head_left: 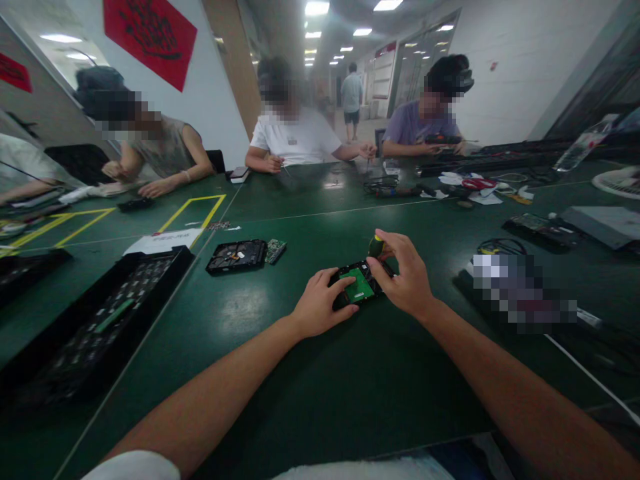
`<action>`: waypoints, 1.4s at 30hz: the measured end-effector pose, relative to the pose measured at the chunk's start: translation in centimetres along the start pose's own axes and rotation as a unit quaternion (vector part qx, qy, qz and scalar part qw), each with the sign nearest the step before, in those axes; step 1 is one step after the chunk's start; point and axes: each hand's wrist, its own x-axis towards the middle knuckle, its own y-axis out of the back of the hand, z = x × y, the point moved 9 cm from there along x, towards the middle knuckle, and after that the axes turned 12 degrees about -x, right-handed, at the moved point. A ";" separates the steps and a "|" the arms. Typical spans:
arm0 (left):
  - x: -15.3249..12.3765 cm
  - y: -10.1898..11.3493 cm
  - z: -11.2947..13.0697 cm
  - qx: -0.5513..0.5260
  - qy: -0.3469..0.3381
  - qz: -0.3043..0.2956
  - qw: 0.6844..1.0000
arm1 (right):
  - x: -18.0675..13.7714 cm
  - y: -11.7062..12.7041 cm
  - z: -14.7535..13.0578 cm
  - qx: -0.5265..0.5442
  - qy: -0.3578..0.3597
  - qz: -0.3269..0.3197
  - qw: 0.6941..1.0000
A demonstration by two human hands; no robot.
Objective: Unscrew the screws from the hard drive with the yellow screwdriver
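While the right hand (407,273) pinches a small screwdriver (376,248) between thumb and index finger, the tool stands roughly upright, its yellow top showing above a dark handle (the lower end is hidden behind the thumb). Directly below this grip, a hard drive (359,287) lies flat on the dark green worktop (325,393), green board facing up. Just left of the grip, the left hand (317,305) clasps the near-left end of the drive, fingers over the board and thumb along the near edge.

Farther left of the grip, a second drive (237,257) rests with a loose circuit board (275,251) just beside it. Well apart on that same side, a long black tray (183,258) holds many small parts, with a white sheet (160,241) at its far end.

Right of the grip are a coiled cable (501,245), a dark flat unit (537,229) and a grey box (605,223). Across the worktop, beyond the grip, a person in a white shirt (297,140) sits between a person in purple (415,123) and a person in a sleeveless top (167,143).
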 end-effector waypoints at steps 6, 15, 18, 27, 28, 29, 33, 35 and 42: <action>0.0 -0.1 0.0 0.000 0.002 0.000 1.000 | 0.0 0.2 0.2 -0.013 -0.008 0.012 1.000; 0.0 -0.1 -0.1 0.005 -0.002 0.000 1.000 | -0.2 -0.1 0.2 -0.005 -0.012 0.001 1.000; 0.0 -0.1 -0.1 0.007 -0.001 -0.003 1.000 | -0.1 0.2 0.2 -0.018 -0.009 0.013 1.000; 0.0 0.2 0.3 -0.002 -0.005 0.004 1.000 | -0.2 -0.6 0.2 0.007 -0.004 -0.030 1.000; 0.0 0.2 0.3 -0.004 -0.005 0.006 1.000 | -0.3 -0.7 0.2 0.011 -0.007 -0.030 0.999; 0.0 0.2 0.3 -0.004 -0.005 0.007 1.000 | -0.3 -0.7 0.3 0.015 -0.010 -0.029 0.999; 0.0 0.2 0.3 0.003 -0.004 0.006 1.000 | -0.3 -0.7 0.5 0.021 -0.015 -0.020 0.999; 0.0 0.1 0.3 0.004 -0.003 0.003 1.000 | -0.3 -0.6 0.6 0.021 -0.019 -0.018 0.999; 0.0 0.1 0.1 0.003 0.004 -0.002 1.000 | -0.4 -0.8 0.6 0.021 -0.021 -0.025 0.999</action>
